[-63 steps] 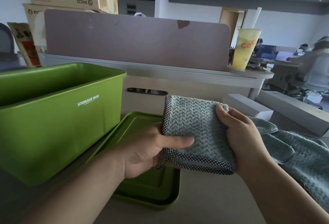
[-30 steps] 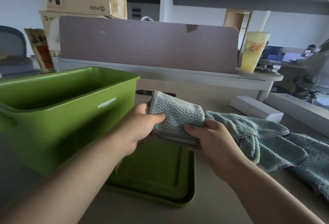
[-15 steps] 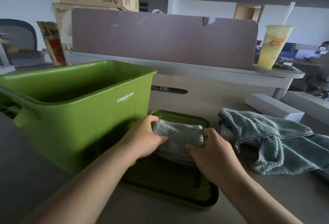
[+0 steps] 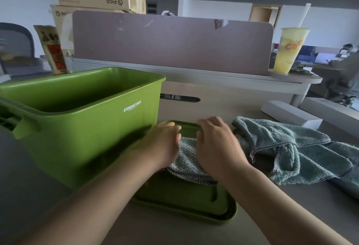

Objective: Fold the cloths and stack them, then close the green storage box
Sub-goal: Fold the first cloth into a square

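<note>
Folded cloth (image 4: pixel 185 160) on lid (image 4: pixel 184 204) beside storage box (image 4: pixel 87 132): soft, light, floppy. Left hand (image 4: pixel 165 144), right hand (image 4: pixel 218 145) pressed it, fingers (image 4: pixel 208 125) flat. Probably best lifted by its hemmed edges.

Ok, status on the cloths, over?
Hands: left hand and right hand rest on folded cloth, set on the lid. More cloths unfolded at right. Green box open; lid needs clearing first.
</note>
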{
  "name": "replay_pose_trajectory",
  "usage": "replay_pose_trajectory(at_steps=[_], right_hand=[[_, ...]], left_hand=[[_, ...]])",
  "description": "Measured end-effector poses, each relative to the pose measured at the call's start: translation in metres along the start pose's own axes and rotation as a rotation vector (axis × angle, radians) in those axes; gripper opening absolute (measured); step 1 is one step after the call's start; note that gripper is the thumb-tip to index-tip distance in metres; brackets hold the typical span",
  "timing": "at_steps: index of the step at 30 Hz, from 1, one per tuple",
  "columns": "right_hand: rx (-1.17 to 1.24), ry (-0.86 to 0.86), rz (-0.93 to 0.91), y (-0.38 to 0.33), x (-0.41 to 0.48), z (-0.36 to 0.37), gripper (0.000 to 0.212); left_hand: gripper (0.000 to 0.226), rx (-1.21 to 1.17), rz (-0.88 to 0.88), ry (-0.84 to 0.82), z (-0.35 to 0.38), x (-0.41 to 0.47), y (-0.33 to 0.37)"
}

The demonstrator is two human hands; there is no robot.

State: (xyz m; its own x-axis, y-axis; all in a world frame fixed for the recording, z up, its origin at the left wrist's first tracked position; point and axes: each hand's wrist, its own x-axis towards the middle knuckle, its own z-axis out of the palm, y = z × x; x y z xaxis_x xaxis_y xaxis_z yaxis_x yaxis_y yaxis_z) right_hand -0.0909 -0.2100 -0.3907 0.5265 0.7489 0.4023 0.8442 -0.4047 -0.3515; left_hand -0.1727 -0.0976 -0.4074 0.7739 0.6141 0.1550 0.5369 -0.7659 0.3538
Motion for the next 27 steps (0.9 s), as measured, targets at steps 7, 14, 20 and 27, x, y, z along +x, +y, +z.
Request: replay_pose_trajectory(at_steps=[7,14,20,27], right_hand=[[-0.234,-0.413,-0.125,0.012,0.011,0.048,0.050],[-0.191,-0.470,0.032,0.015,0.005,0.049,0.054],[-0.228,-0.501,0.105,0.017,0.006,0.049,0.058],[-0.227,-0.529,0.096,0.020,0.006,0.047,0.059]], left_hand=[[0.063,0.293,-0.020,-0.260,0.022,0.002,-0.013],[0.051,0.195,-0.040,-0.238,0.024,-0.004,-0.016],[0.051,0.188,-0.037,-0.228,0.024,-0.006,-0.017],[0.051,0.181,-0.041,-0.227,0.025,-0.006,-0.019]])
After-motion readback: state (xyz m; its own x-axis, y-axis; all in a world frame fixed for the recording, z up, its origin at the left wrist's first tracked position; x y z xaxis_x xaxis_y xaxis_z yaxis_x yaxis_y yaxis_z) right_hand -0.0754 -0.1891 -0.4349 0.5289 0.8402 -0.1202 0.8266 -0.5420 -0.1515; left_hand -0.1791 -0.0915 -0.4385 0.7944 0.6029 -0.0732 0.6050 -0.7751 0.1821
